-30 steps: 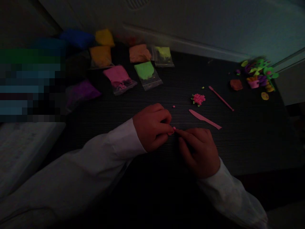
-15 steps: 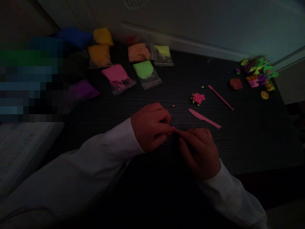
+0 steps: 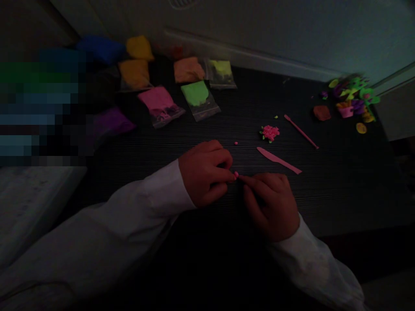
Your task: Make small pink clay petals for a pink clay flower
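Small bits of pink modelling clay (image 3: 236,174) show at the fingertips of my left hand (image 3: 205,172), which is closed in a pinch on them. From the right, the stretched index finger of my right hand (image 3: 272,205) reaches up to the clay; its tip touches or nearly touches it. The right thumb stands a little apart from that finger, and I see nothing held there. Beyond the hands lie a loose pink clay crumb (image 3: 236,143) and a cluster of pink clay pieces with green leaves (image 3: 270,133). A pink plastic knife (image 3: 279,160) rests right of them.
A thin pink modelling tool (image 3: 301,131) and a reddish-brown clay lump (image 3: 321,113) lie to the right. Colourful clay figures (image 3: 355,97) crowd the far right corner. Bags of coloured clay, including a pink bag (image 3: 159,103) and a green bag (image 3: 198,97), lie at the back left.
My right index fingertip has drawn slightly back to the right, and more of the pink clay shows between the hands. The left hand has barely moved.
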`<state>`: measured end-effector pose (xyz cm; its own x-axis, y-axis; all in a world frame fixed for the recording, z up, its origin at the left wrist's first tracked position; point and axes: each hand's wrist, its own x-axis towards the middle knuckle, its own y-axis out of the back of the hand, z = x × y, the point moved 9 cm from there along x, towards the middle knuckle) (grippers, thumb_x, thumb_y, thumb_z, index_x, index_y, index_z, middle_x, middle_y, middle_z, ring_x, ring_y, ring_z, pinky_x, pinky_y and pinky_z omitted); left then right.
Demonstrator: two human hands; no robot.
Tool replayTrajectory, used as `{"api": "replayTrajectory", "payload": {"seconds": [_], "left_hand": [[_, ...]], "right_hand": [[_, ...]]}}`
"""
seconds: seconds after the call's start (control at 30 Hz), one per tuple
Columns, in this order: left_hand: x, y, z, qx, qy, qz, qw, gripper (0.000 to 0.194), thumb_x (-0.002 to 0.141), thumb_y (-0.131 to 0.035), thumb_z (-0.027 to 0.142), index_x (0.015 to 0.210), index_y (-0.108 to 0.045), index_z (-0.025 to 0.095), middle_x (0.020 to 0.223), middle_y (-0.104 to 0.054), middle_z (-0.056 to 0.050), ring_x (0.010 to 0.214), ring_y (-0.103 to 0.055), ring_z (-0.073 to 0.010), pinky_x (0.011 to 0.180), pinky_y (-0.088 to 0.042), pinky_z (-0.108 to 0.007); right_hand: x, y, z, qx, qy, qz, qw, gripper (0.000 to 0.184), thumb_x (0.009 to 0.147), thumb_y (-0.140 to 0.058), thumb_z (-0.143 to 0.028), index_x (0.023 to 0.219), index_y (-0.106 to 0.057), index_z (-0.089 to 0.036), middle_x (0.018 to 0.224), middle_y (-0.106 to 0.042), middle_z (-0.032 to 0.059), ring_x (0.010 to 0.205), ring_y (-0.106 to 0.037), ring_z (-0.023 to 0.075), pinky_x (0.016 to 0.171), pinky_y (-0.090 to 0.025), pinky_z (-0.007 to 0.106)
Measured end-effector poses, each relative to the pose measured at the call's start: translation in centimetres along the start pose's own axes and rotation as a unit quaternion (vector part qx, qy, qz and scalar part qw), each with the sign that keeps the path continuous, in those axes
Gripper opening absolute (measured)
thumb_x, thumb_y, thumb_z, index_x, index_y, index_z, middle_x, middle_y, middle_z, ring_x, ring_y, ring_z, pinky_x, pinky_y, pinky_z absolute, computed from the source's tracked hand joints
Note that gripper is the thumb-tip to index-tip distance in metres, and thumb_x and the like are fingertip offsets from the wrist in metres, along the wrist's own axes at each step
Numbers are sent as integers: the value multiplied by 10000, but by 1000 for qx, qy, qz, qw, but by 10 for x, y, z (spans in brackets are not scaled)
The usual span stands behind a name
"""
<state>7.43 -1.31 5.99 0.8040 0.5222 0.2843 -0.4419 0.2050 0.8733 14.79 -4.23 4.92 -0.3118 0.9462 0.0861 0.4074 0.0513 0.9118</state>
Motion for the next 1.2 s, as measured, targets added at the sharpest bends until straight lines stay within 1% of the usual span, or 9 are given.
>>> {"api": "replayTrajectory", "payload": {"seconds": [0.37,0.53,0.67,0.83,1.0,1.2], "left_hand": [[0,1,-1,-7,0,9,1000,186,663,-425,218,721,-601,206,736,-506,-31,725,-425,-155,639,-358,-315],[-1,0,-2,-8,6,3,1000,191,660,-431,217,742,-604,212,746,-509,-33,731,-427,-158,643,-357,-317],[0,0,-1,-10,2,5,1000,195,662,-428,221,741,-605,210,742,-510,-36,726,-428,-158,641,-358,-319],[0,3,-1,-18,6,14,1000,190,661,-425,214,713,-608,204,732,-516,-35,714,-427,-155,633,-357,-314],[-1,9,-4,-22,15,39,999,190,665,-417,201,620,-601,188,706,-527,-29,694,-427,-150,634,-351,-316],[-1,5,-7,-5,20,21,1000,188,670,-414,208,610,-591,184,695,-526,-24,684,-436,-142,629,-350,-309]], "right_hand": [[0,-2,-2,6,8,-10,1000,270,727,-420,-236,973,-527,-211,773,-538,23,737,-459,147,713,-283,335],[0,2,-1,9,-3,11,1000,274,726,-422,-231,978,-523,-198,796,-544,29,741,-457,154,713,-284,340],[0,0,-1,-3,-1,-1,1000,285,729,-418,-236,992,-517,-193,799,-543,33,745,-454,156,711,-280,341],[1,-2,0,-3,-2,-9,1000,270,728,-419,-242,974,-526,-212,784,-535,23,743,-449,154,710,-276,338],[0,-3,-1,-3,4,-14,1000,276,730,-416,-239,984,-521,-211,794,-536,23,750,-448,154,714,-271,338],[1,-2,-3,-2,11,-10,1000,279,729,-418,-234,989,-518,-211,790,-536,24,749,-450,153,712,-272,336]]}}
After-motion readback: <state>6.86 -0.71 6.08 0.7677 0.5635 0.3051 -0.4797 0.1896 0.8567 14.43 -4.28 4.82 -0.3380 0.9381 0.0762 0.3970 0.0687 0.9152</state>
